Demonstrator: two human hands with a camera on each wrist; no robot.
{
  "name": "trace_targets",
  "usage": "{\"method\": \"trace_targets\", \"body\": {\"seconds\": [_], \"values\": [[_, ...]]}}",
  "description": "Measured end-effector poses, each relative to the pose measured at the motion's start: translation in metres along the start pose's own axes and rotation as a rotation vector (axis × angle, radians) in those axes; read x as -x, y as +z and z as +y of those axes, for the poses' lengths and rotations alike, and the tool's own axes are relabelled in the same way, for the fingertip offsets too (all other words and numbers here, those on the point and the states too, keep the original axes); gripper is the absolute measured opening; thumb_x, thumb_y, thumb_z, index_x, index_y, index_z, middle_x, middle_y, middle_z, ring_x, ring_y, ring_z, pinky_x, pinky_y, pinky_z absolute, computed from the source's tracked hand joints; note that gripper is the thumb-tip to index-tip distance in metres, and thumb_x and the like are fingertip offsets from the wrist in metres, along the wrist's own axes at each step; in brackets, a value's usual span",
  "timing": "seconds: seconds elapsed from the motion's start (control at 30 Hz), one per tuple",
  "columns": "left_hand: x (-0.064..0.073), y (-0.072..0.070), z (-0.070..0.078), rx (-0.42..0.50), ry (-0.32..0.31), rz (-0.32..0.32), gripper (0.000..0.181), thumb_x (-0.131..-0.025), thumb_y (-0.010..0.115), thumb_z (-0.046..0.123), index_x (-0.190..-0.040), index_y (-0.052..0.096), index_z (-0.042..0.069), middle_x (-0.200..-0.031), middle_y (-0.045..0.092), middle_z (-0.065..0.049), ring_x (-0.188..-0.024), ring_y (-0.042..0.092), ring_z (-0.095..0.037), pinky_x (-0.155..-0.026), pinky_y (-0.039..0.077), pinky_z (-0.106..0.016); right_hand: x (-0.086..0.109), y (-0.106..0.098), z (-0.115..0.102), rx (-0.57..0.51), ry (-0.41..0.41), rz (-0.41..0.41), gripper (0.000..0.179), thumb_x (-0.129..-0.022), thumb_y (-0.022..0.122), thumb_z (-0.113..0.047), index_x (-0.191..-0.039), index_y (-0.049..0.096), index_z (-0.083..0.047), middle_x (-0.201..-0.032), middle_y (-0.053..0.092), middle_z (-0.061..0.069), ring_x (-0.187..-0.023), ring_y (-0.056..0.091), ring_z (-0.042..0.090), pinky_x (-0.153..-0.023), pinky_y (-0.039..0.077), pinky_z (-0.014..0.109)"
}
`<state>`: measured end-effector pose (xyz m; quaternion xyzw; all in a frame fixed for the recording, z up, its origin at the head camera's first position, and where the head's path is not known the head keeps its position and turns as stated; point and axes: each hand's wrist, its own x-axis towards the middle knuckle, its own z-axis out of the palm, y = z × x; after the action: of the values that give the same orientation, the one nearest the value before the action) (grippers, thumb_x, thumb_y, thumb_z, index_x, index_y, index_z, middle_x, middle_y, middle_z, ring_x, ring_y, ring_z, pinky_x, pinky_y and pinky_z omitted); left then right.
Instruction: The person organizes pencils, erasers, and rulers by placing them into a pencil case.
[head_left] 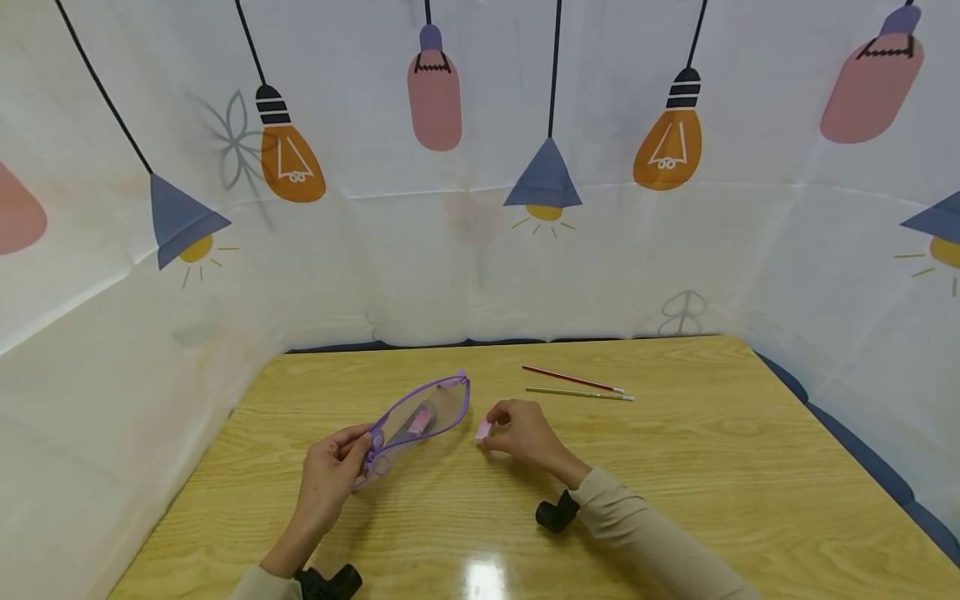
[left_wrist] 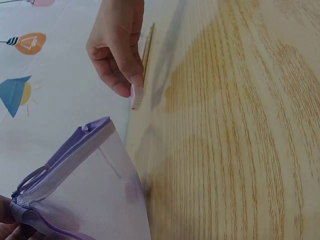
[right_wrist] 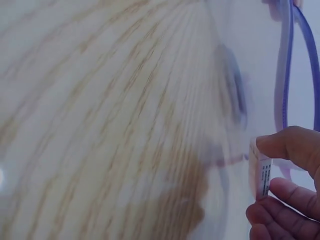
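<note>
Above the desk (head_left: 712, 475), the open pouch (head_left: 452, 405) is gripped at one end by the left hand (head_left: 327, 475). Right hand (head_left: 529, 433) pinching. Inside pouch: pinkish item (head_left: 420, 422), too unclear to identify. In the pinch, near the pouch: eraser (head_left: 483, 430).

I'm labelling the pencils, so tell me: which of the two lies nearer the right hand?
The gold-coloured pencil: it lies just beyond the right hand, while the dark red pencil lies behind it, farther away.
</note>
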<state>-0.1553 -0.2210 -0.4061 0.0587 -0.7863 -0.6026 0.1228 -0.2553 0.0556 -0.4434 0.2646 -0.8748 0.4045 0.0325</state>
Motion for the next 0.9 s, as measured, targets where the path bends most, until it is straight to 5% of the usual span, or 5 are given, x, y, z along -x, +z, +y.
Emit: {"method": "trace_targets", "body": {"seconds": [0.9], "values": [[0.002, 0.007, 0.001, -0.014, 0.064, -0.028, 0.021, -0.099, 0.056, 0.004, -0.114, 0.068, -0.005, -0.087, 0.070, -0.014, -0.056, 0.055, -0.010, -0.044, 0.040, -0.020, 0.009, -0.031, -0.020, -0.083, -0.001, 0.161, 0.024, -0.078, 0.082, -0.025, -0.096, 0.074, -0.011, -0.095, 0.070, -0.001, -0.092, 0.064, 0.021, -0.079, 0.052, 0.039]]}}
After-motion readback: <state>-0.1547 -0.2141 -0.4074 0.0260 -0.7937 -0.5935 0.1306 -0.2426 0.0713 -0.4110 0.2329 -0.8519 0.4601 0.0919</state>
